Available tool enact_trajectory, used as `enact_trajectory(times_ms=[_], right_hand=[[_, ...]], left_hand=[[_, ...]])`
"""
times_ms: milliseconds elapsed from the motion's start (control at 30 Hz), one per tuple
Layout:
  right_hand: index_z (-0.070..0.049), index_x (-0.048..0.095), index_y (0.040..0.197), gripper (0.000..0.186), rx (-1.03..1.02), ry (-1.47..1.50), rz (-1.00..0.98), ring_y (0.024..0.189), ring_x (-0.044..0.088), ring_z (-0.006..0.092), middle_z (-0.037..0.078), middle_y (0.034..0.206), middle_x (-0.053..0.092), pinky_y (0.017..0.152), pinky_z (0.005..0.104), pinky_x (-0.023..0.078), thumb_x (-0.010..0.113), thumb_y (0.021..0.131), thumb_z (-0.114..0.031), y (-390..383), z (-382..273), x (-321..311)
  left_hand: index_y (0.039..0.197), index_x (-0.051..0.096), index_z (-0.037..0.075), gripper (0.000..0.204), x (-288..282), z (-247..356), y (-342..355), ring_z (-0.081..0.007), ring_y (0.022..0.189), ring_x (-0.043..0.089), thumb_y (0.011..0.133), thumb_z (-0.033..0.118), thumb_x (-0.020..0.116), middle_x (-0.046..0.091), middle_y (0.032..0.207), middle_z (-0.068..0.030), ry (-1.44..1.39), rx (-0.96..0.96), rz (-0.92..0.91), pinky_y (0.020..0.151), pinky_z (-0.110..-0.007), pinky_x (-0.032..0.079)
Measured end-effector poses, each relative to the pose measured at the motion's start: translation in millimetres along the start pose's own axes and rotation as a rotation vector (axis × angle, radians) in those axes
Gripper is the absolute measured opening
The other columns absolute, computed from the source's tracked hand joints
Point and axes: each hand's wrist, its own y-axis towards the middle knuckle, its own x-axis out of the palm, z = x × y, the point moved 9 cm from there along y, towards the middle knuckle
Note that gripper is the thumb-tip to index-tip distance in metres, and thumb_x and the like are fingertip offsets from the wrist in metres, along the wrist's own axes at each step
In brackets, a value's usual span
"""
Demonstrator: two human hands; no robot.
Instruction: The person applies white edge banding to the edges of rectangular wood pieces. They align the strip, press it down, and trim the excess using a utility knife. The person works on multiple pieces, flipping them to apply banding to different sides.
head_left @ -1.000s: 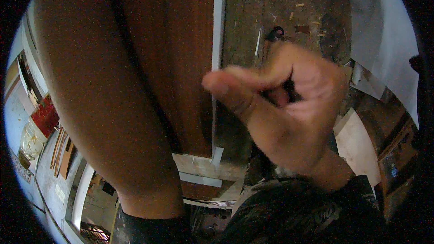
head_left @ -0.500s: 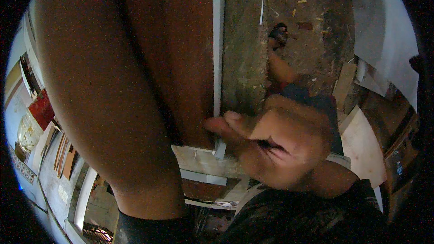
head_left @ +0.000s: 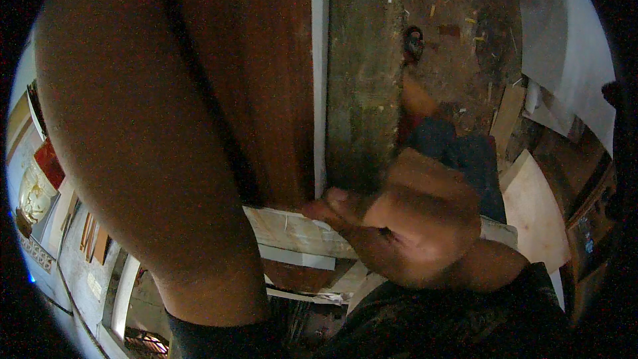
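A dark reddish-brown board (head_left: 279,60) lies on a worn wooden bench (head_left: 362,80). Along its right edge runs a narrow pale edging strip (head_left: 319,60). My right hand (head_left: 419,219) is at the near corner of the board, blurred a little, with thumb and finger pinched at the near end of the strip. The rest of its fingers are curled and partly hidden. My left forearm stretches forward over the board on the left side. The left hand itself lies beyond the upper edge of the picture.
A person's sandalled foot (head_left: 413,43) and bare leg show beyond the bench, on a dirt floor with scattered offcuts. Pale sheets (head_left: 535,206) lean at the right. Thin wooden pieces (head_left: 94,236) and a red object (head_left: 48,163) lie at the far left.
My right hand has slid slightly nearer to me along the strip, to the board's near corner. The view has shifted slightly. My left forearm stays over the board.
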Motion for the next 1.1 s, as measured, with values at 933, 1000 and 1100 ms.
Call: enact_trajectory(times_ms=[933, 1000, 1100], right_hand=[[-0.004, 0.069, 0.077, 0.016, -0.173, -0.192, 0.267, 0.057, 0.053, 0.0113, 0.004, 0.063, 0.062, 0.053, 0.0266, 0.041, 0.082, 0.075, 0.005, 8, 3, -7], [-0.005, 0.069, 0.076, 0.016, -0.153, -0.245, 0.296, 0.057, 0.052, 0.0098, 0.003, 0.064, 0.062, 0.054, 0.0258, 0.040, 0.083, 0.077, 0.003, 15, 8, -11], [-0.005, 0.068, 0.075, 0.017, -0.112, -0.337, 0.348, 0.058, 0.051, 0.0076, 0.001, 0.064, 0.062, 0.054, 0.0247, 0.038, 0.084, 0.079, -0.001, 25, 17, -22]], left_hand=[[0.083, 0.068, 0.003, 0.022, 22, -11, -9, -0.0238, 0.073, 0.064, 0.094, 0.022, 0.067, 0.068, 0.078, -0.0112, -0.099, -0.023, 0.011, 0.068, -0.036, 0.050], [0.083, 0.068, 0.003, 0.022, 23, -11, -7, -0.0239, 0.073, 0.064, 0.094, 0.022, 0.067, 0.068, 0.078, -0.0112, -0.109, -0.025, 0.012, 0.068, -0.036, 0.050], [0.083, 0.068, 0.003, 0.022, 24, -15, -6, -0.0241, 0.073, 0.064, 0.094, 0.022, 0.067, 0.068, 0.079, -0.0113, -0.123, -0.023, 0.010, 0.068, -0.036, 0.050]])
